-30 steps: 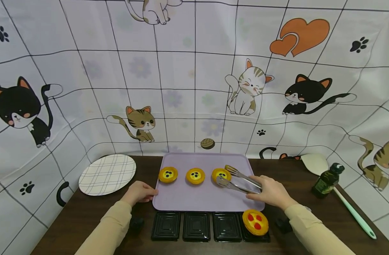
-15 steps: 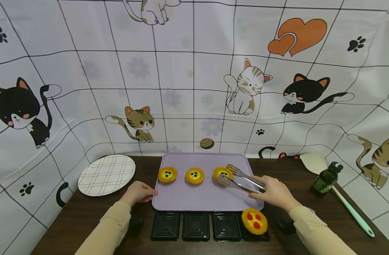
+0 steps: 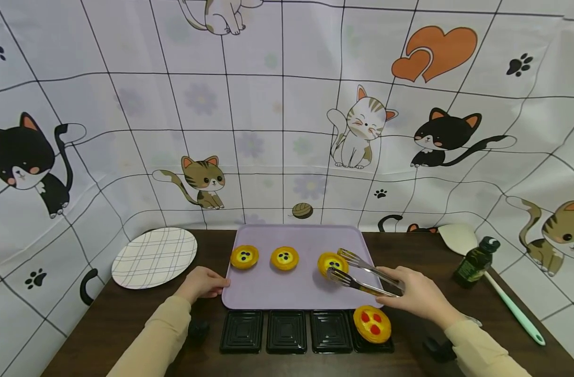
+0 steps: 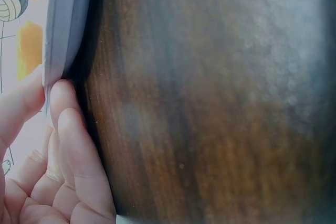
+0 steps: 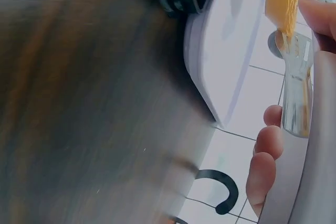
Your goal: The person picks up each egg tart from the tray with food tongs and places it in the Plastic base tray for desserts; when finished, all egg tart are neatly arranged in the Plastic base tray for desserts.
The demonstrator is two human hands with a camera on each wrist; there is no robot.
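Note:
My right hand (image 3: 418, 293) grips metal tongs (image 3: 367, 271), with the thumb on one arm and fingers on the other. Between the tongs' tips is a yellow egg tart (image 3: 329, 262) with dark dots; in the right wrist view the tart (image 5: 281, 3) appears raised slightly off the tray. My left hand (image 3: 203, 284) pinches the left rim of the lilac tray (image 3: 291, 293) between thumb and fingers, as the left wrist view also shows at the tray edge (image 4: 68, 30). Two similar tarts, a left one (image 3: 244, 257) and a middle one (image 3: 284, 258), rest on the tray.
Several black square molds (image 3: 287, 332) line the tray's front; a red-spotted tart (image 3: 372, 324) sits on the rightmost. A checked plate (image 3: 155, 258) leans at left. A dark green bottle (image 3: 476, 263) and a spatula with a mint handle (image 3: 515, 309) are at right.
The right hand has moved rightward and toward me with the tongs, and the right-hand tart has shifted with them, apparently lifting. The left hand stays on the tray rim.

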